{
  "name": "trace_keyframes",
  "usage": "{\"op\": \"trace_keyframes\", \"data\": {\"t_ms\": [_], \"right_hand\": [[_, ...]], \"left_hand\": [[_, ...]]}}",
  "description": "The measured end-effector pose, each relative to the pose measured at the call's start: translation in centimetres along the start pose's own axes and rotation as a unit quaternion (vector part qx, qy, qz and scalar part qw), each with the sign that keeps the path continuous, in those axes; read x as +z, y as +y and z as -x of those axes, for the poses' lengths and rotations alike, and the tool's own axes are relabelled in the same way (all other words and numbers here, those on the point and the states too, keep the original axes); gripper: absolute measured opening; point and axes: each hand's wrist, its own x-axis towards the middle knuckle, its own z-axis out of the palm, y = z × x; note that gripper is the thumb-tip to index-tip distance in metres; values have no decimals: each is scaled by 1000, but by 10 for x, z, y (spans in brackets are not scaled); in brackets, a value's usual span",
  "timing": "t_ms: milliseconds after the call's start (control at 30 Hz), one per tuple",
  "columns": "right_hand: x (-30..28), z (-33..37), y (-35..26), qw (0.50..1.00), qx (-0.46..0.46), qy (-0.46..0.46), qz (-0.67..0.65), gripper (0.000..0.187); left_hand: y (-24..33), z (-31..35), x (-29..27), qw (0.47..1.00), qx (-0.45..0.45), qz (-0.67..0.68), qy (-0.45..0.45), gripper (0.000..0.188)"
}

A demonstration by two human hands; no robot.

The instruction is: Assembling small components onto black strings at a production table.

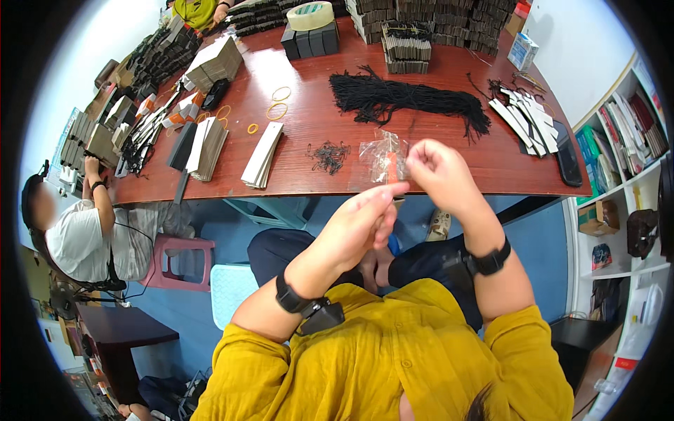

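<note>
Over the table's front edge, my left hand (361,223) points right with its thumb and forefinger pressed together and the other fingers curled. A pale edge shows just under its fingertips, too little to name. My right hand (442,174) is pinched beside it, the two nearly touching; what it may hold is too small to make out. Behind them a clear plastic bag (380,153) with something orange by it lies on the table. Left of the bag is a loose heap of small dark wire pins (328,156). A stack of white card strips (263,156) lies further left.
A bundle of black cords (404,100) lies across the reddish table (305,84). White tags (526,121) and a phone (567,156) are at the right. Yellow rubber bands (276,111), a tape roll (310,15) and card stacks (407,50) lie beyond. A person (91,235) sits at left.
</note>
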Motion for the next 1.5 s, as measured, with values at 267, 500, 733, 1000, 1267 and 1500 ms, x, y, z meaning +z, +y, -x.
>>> {"op": "trace_keyframes", "data": {"t_ms": [267,500,733,1000,1267,1500], "right_hand": [[-12,79,-18,999,3,-45,-15,8],[-4,97,-19,994,-99,-34,18,9],[-10,116,5,999,-26,-5,-32,8],[-44,120,41,927,30,48,-371,9],[-59,109,38,761,28,35,-647,10],[-98,116,20,665,-58,9,-744,18]], "left_hand": [[-2,-38,4,992,-35,121,14,24],[-22,-23,14,988,-138,-50,-55,25],[-3,-22,1,992,16,124,32,20],[19,-3,-38,975,137,141,101,19],[11,15,-50,965,174,64,184,22],[2,45,-74,942,217,6,257,21]]}}
